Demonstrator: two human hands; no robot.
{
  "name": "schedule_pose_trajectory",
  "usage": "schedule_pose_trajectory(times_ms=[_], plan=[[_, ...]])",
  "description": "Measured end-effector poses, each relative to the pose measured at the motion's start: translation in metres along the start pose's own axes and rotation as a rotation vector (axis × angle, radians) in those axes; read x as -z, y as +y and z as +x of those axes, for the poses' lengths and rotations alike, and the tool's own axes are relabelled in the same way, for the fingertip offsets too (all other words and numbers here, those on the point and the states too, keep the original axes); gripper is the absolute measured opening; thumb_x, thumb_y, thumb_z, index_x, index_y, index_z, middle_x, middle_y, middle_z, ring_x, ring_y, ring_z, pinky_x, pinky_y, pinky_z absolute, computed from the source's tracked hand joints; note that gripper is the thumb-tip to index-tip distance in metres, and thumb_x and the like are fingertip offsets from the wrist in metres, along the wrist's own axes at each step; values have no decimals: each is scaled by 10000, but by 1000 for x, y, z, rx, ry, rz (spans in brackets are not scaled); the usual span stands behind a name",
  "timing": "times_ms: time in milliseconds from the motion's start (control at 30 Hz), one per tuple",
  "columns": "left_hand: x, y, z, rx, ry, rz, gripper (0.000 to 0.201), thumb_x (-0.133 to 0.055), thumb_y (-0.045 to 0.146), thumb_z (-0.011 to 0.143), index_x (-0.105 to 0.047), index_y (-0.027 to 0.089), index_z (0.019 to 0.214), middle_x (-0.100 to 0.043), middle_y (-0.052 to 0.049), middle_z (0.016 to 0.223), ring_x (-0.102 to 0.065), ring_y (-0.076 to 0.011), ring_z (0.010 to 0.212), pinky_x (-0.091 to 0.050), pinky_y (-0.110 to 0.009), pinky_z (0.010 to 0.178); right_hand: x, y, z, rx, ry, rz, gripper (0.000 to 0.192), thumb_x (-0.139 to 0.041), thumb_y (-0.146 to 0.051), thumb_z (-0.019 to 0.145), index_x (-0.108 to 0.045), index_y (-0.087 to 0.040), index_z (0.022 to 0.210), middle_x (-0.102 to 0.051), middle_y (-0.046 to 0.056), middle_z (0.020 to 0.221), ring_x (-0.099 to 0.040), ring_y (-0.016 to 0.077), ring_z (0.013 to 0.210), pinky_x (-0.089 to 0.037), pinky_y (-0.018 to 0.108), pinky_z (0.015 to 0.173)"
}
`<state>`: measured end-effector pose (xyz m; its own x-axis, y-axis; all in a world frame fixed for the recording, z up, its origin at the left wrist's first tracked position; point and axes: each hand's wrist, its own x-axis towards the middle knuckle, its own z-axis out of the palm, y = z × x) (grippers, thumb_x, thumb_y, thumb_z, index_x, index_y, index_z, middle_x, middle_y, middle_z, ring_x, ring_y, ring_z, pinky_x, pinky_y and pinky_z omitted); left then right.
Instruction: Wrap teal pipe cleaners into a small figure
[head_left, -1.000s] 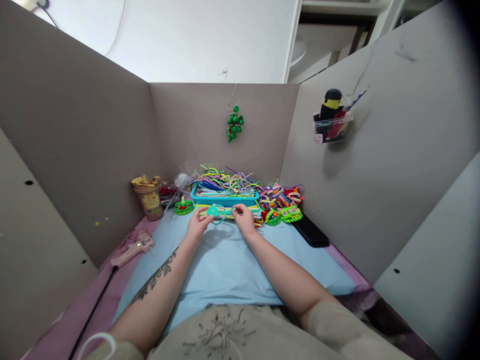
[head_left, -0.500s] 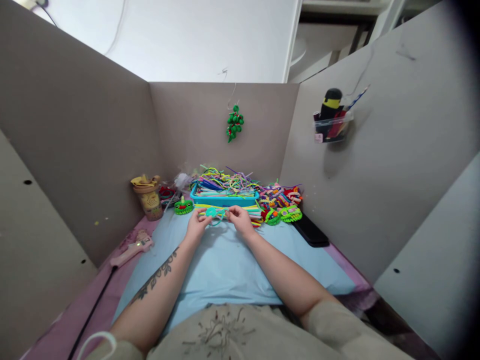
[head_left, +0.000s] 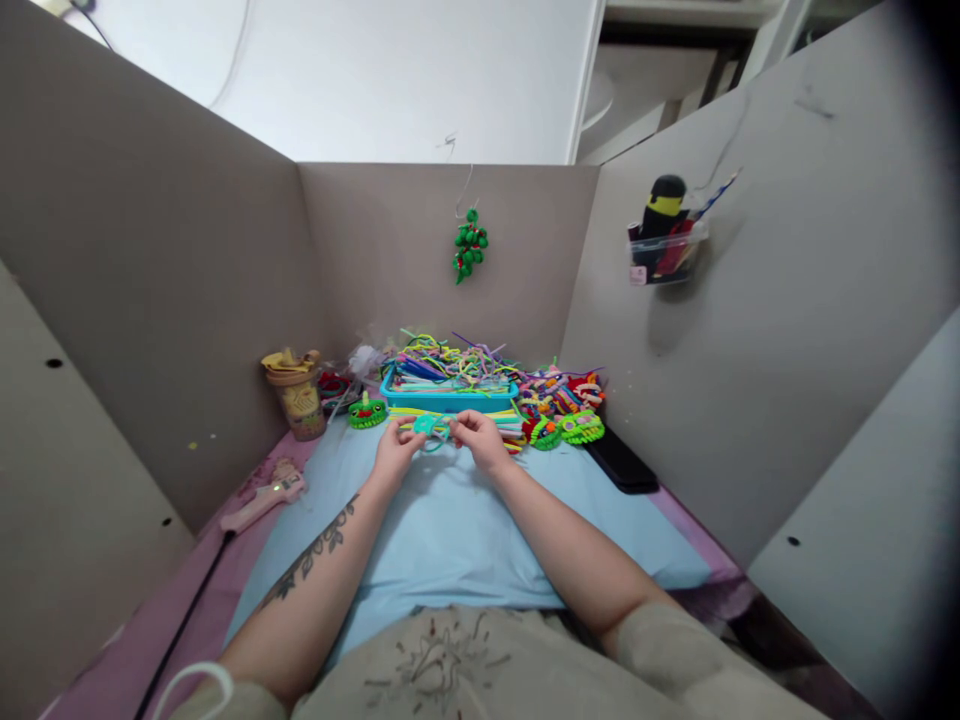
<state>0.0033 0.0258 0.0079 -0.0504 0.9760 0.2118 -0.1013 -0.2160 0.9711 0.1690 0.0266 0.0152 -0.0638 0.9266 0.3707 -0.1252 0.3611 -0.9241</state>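
Between my hands, above the far part of the blue-covered table, is a turquoise pipe-cleaner coil (head_left: 426, 425) with a loose strand curving off its right side. My left hand (head_left: 395, 446) pinches the coil's left edge between thumb and fingers. On the other side my right hand (head_left: 478, 438) is closed on the turquoise strand near the coil; the exact fingertip hold is small and partly hidden. Just behind the hands lies a row of straight pipe cleaners (head_left: 510, 424), yellow, white and red among them.
A blue tray (head_left: 450, 402) heaped with pipe cleaners stands behind. Green fuzzy pieces sit left (head_left: 367, 412) and right (head_left: 581, 428), near a black phone-like slab (head_left: 622, 462). A pink glue gun (head_left: 262, 500) with a black cord and a tan cup (head_left: 298, 400) are leftward.
The turquoise coil has turned slightly and shifted a little to the right between my fingers. Both hands stay in nearly the same place.
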Motion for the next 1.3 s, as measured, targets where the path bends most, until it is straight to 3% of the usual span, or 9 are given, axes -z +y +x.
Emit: schedule_pose_trajectory(times_ms=[167,367,500,700,967,1067,1200,1300], plan=[[-2,-1,0,-54,-75,-49,481,-732,287,584,-503,163,988,-582,44,549,-530,-95,503,-362,-195,496,5,4,5,-199,70,149,279,-682,-392,583,-516,-173,628,-525,-45,494,-413,67,390,-308,193,386],[-4,2,-4,-121,-149,-29,495,-738,321,595,-517,141,1000,-545,45,545,-504,-85,486,-346,-193,487,7,6,1,-432,-148,11,256,-680,-370,588,-527,-165,578,-412,-83,358,-298,46,304,-172,189,323],[-3,2,-4,-107,-145,-44,502,-748,333,583,-523,147,991,-527,50,542,-487,-79,470,-328,-187,471,3,3,-3,-391,-173,-105,234,-661,-362,608,-544,-163,571,-425,-78,351,-296,48,293,-166,198,316],[-4,1,-2,-94,-122,-61,507,-758,326,563,-504,160,970,-561,37,554,-547,-111,523,-370,-199,511,5,5,4,-242,43,37,271,-636,-399,600,-477,-185,553,-398,-84,366,-270,45,316,-156,198,330],[-4,0,-3,-97,-114,-40,488,-750,332,571,-508,156,958,-545,45,534,-540,-109,513,-368,-202,515,8,10,8,-288,207,157,319,-639,-465,579,-534,-174,654,-363,-99,357,-229,43,305,-117,196,330],[-4,1,-3,-103,-121,-32,489,-746,330,578,-510,153,968,-548,41,545,-532,-106,508,-361,-202,510,7,9,5,-377,104,144,301,-658,-439,584,-523,-173,629,-358,-102,342,-231,38,289,-121,186,318],[-4,4,-4,-95,-116,-39,492,-749,333,567,-521,154,965,-539,46,553,-489,-84,480,-330,-190,487,5,8,-1,-510,-225,26,311,-706,-399,584,-491,-178,544,-384,-91,328,-248,35,273,-141,182,295],[-4,4,-4,-81,-113,-49,501,-751,331,556,-521,154,964,-528,55,546,-468,-72,468,-319,-182,480,4,9,-3,-529,-310,9,333,-710,-412,598,-483,-181,524,-391,-89,333,-248,32,271,-154,180,282]])
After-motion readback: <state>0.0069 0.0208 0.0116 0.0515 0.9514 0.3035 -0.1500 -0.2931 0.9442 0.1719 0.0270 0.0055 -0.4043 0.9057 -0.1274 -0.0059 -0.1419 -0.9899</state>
